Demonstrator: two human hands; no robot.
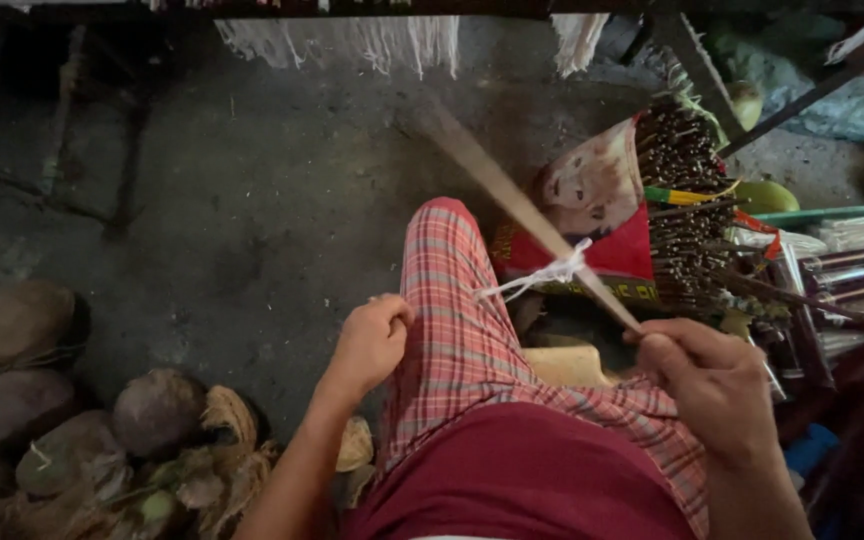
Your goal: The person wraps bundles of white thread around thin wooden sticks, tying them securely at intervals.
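Right hand (pixel 712 385) is clamped on the near end of the stick (pixel 512 195). Long axis runs up-left, away from the body, over the plaid knee (pixel 452 300). White string (pixel 547 275) is tied mid-stick, tail leading toward the left hand (pixel 370 340), which is fisted, apparently on the string. Right hand is nearer the knot.

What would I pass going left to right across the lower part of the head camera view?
Brown coconut husks → left hand → plaid-trousered leg → right hand gripping a thin wooden stick → metal rods.
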